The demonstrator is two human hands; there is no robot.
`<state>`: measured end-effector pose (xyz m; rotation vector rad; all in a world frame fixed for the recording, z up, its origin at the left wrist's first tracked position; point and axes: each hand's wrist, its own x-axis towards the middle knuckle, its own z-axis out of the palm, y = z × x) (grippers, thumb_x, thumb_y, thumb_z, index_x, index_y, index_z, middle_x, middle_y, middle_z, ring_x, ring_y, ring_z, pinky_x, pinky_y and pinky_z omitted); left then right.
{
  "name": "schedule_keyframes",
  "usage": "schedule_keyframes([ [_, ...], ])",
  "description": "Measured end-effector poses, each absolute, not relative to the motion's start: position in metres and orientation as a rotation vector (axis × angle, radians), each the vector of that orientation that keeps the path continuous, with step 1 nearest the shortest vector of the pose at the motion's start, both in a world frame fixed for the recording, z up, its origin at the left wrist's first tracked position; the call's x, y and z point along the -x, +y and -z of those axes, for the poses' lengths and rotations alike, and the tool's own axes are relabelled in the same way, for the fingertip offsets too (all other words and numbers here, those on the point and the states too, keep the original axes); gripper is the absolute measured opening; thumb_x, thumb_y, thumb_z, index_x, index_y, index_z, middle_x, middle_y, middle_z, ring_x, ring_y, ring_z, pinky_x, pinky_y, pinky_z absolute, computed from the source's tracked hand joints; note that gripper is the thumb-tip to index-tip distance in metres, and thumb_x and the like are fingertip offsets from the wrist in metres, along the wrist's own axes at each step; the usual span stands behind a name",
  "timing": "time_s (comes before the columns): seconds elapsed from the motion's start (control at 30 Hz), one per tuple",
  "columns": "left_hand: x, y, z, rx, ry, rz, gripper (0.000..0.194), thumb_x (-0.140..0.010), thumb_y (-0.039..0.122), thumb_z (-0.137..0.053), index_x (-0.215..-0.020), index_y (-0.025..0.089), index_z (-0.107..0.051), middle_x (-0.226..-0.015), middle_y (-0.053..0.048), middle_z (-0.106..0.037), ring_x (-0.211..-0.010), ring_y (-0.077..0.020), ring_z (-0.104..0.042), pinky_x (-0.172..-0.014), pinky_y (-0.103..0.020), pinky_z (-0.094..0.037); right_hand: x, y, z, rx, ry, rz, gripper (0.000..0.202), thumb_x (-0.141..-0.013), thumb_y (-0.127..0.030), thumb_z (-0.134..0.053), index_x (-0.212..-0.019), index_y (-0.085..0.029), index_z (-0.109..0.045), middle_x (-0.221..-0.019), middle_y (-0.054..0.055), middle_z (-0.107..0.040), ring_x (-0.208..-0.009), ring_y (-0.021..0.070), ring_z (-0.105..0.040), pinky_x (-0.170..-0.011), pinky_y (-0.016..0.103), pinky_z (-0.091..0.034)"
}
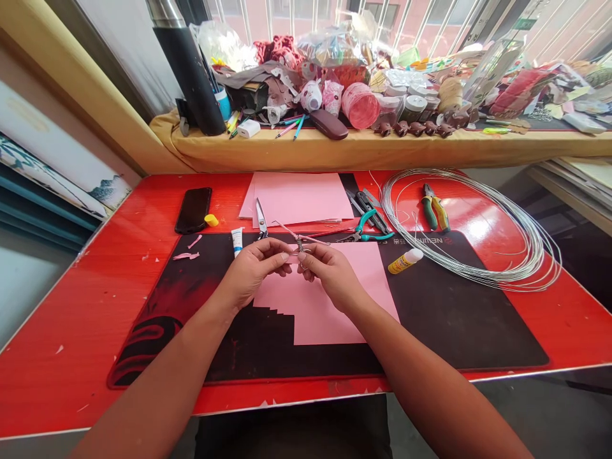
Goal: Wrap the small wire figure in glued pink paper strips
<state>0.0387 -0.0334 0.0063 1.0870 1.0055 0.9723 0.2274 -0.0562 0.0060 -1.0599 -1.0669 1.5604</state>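
Observation:
My left hand (255, 268) and my right hand (332, 271) meet over the desk mat, thumbs and forefingers pinched. Between them is a small piece of twisted wire (299, 244), with thin pink-wrapped ends sticking out beyond the fingers. A bit of pink paper (292, 259) shows at my left fingertips, touching the wire piece. Fingers hide much of the piece. Below the hands lies a pink paper sheet (344, 299) with a stepped cut at its lower left. Just beyond my left hand are scissors (261, 220) and a small white-and-blue tube (237, 241).
A large wire coil (516, 277), green-and-yellow pliers (435, 210), teal-handled pliers (368, 229) and a glue stick (405, 261) lie right. Stacked pink paper (301, 196) sits behind. A phone (194, 210) and yellow cap (211, 220) lie left. A cluttered sill holds a black thermos (191, 76).

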Motion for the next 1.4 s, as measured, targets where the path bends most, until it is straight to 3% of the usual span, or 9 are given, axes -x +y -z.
schedule_keyframes([
  [0.23,-0.0343,-0.0323,-0.0091,-1.110,0.964,-0.890,0.034,-0.078,0.045,-0.089,-0.099,0.020,-0.078,-0.088,-0.003,-0.072,-0.075,-0.0172,-0.069,-0.071,-0.032,-0.058,-0.2281,-0.0551,-0.0028,1.111,-1.200,-1.459,0.025,-0.089,-0.043,-0.072,-0.097,-0.020,-0.077,-0.075,0.001,-0.067,-0.066,0.0157,-0.055,-0.066,0.032,-0.047],
  [0.4,-0.0360,-0.0319,-0.0092,-1.092,0.993,-0.863,0.037,-0.080,0.053,-0.087,-0.091,0.019,-0.077,-0.086,-0.004,-0.073,-0.073,-0.0167,-0.068,-0.071,-0.031,-0.057,-0.2267,-0.0577,-0.0025,1.171,-1.388,-1.286,0.019,-0.094,-0.034,-0.063,-0.096,-0.020,-0.077,-0.078,0.002,-0.069,-0.069,0.0164,-0.058,-0.067,0.031,-0.046],
  [0.77,-0.0371,-0.0325,-0.0077,-1.061,1.073,-0.868,0.037,-0.069,0.047,-0.094,-0.084,0.018,-0.077,-0.084,-0.002,-0.071,-0.075,-0.0163,-0.065,-0.075,-0.033,-0.057,-0.2246,-0.0602,-0.0022,1.277,-1.597,-1.075,0.023,-0.097,-0.025,-0.061,-0.110,-0.022,-0.081,-0.078,0.001,-0.073,-0.070,0.0169,-0.062,-0.064,0.029,-0.042],
  [0.97,-0.0375,-0.0328,-0.0069,-1.072,1.081,-0.867,0.036,-0.068,0.043,-0.095,-0.084,0.017,-0.075,-0.083,-0.002,-0.071,-0.074,-0.0163,-0.066,-0.075,-0.032,-0.056,-0.2247,-0.0597,-0.0001,1.290,-1.617,-1.032,0.023,-0.097,-0.024,-0.062,-0.108,-0.021,-0.081,-0.076,0.000,-0.072,-0.065,0.0151,-0.056,-0.060,0.028,-0.040],
  [1.4,-0.0368,-0.0324,-0.0032,-1.058,1.083,-0.870,0.032,-0.068,0.039,-0.094,-0.085,0.018,-0.077,-0.084,-0.001,-0.070,-0.073,-0.0153,-0.066,-0.075,-0.031,-0.056,-0.2248,-0.0592,0.0034,1.280,-1.635,-0.983,0.019,-0.097,-0.022,-0.064,-0.106,-0.022,-0.080,-0.080,0.001,-0.074,-0.068,0.0158,-0.060,-0.064,0.029,-0.043],
])
